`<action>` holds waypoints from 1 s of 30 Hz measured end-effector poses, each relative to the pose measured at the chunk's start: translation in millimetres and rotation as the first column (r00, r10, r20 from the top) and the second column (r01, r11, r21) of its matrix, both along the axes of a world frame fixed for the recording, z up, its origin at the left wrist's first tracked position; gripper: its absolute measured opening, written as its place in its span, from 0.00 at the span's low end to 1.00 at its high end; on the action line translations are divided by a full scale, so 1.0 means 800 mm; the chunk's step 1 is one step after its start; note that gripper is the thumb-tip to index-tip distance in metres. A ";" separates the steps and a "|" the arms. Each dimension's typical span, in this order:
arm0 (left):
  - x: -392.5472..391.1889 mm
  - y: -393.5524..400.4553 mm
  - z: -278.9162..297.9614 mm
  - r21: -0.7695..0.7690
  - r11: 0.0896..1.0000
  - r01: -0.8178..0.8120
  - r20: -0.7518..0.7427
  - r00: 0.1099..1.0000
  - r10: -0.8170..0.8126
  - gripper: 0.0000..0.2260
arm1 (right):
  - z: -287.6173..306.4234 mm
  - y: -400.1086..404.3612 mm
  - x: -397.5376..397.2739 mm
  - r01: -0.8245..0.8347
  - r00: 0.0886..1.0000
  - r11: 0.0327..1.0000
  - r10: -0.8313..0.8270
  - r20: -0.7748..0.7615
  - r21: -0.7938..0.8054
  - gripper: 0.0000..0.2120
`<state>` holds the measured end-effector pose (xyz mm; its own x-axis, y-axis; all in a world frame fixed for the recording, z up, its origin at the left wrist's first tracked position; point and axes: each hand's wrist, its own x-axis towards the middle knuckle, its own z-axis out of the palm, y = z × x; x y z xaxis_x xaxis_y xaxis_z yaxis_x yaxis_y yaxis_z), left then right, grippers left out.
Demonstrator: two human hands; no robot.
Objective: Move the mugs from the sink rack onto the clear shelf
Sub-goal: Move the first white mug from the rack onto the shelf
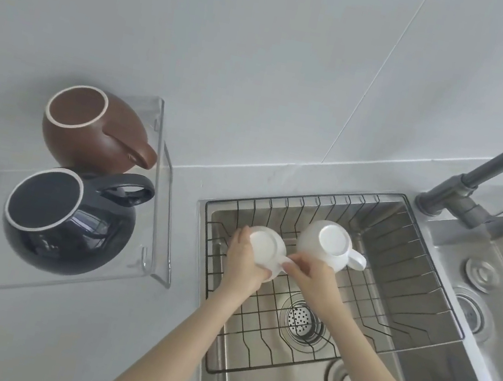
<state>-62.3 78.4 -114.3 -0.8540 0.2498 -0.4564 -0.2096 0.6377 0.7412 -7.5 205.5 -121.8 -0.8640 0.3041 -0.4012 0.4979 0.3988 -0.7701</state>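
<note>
Left hand [243, 256] cupping inverted white mug [266, 250], handle pointing right

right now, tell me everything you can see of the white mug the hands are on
The white mug looks like glossy ceramic, round-bodied, and sits upside down with its flat base facing up. It is in the left part of the wire rack inside the sink. The left hand cups its left side, and the right hand has a grip on its handle at the right. A second white mug stands apart to its right.

The left hand [242, 261] covers one white mug's [266, 249] near side; the faucet [497, 159] leaves frame.
</note>
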 end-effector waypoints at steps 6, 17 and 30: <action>0.011 -0.010 0.022 0.055 0.998 -0.034 -0.039 0.999 0.036 0.37 | 0.032 0.005 0.016 0.042 0.998 0.998 -0.040 -0.054 0.043 0.03; 0.012 -0.091 0.196 0.247 0.967 -0.061 -0.334 0.932 0.144 0.34 | 0.204 -0.051 0.014 -0.018 0.937 0.999 0.007 -0.350 -0.028 0.03; -0.031 -0.299 0.319 0.340 0.924 -0.177 -0.502 0.797 0.337 0.41 | 0.328 -0.240 -0.062 -0.271 0.762 0.961 0.249 -0.598 0.055 0.06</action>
<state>-87.3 -160.9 141.2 -0.9883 0.0258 0.1505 0.1488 0.3836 0.9114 -57.0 13.5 140.7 -0.9766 0.0292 0.2131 -0.1822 0.4144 -0.8917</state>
